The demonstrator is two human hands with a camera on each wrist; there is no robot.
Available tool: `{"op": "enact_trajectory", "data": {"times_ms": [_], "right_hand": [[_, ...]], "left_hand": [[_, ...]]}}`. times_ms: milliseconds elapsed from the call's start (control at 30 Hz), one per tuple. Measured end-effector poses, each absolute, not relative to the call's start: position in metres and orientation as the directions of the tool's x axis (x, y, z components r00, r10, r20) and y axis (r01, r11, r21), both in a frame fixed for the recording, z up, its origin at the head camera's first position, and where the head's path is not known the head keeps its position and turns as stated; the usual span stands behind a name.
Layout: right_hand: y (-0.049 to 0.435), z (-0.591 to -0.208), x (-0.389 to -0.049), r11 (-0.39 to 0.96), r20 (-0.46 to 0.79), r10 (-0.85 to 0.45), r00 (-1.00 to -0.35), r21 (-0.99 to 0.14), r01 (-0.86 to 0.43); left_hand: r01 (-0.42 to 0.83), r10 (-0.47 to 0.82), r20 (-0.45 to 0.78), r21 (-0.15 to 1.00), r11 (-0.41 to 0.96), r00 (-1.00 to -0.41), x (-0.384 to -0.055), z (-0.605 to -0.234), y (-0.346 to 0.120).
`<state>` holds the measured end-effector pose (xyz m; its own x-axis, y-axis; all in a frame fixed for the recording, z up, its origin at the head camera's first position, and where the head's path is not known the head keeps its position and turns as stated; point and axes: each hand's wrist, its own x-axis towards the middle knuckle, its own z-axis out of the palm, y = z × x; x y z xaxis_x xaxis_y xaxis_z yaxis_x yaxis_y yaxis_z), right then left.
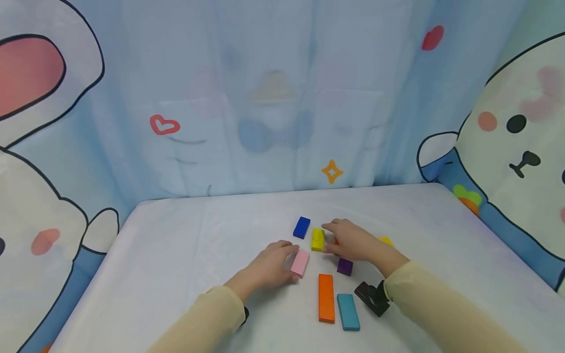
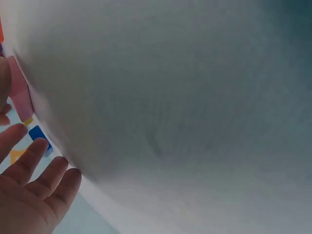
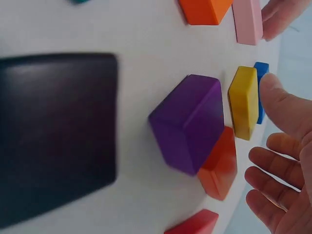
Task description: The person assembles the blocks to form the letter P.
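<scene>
My left hand is beside a pink block, thumb and fingers spread around its near end. In the left wrist view the fingers stand apart from the pink block; whether the thumb touches it I cannot tell. My right hand hovers with spread fingers right of a yellow block. A blue block lies just beyond. Below the right hand sit a purple block and a red-orange block, the latter mostly hidden in the head view.
Nearer me on the white table lie a long orange block and a teal block. A dark, blocky thing shows by the right wrist. Another yellow piece peeks out behind that wrist. A red block appears in the right wrist view.
</scene>
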<state>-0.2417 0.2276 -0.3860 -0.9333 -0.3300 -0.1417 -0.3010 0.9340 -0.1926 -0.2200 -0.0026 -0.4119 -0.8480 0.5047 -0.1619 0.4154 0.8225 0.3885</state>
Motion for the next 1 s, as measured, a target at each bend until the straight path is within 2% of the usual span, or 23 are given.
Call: {"op": "enact_trajectory", "data": {"times_ms": [267, 667, 1000], "right_hand": [[0.221, -0.391, -0.254, 0.935, -0.167, -0.323, -0.932, -0.207, -0.287], [0.208, -0.397, -0.254, 0.917, -0.164, -0.279, -0.946, -0.338, -0.211], [0.203, -0.402, -0.251, 0.912, -0.151, -0.274, -0.95, -0.355, -0.207]], "left_hand": [[0.407, 0.511, -0.16, 0.429, 0.807, -0.844, -0.224, -0.411, -0.003], [0.43, 0.544, -0.142, 0.463, 0.775, -0.827, -0.221, -0.412, -0.002], [0.42, 0.538, -0.141, 0.477, 0.772, -0.831, -0.221, -0.412, -0.002]]}}
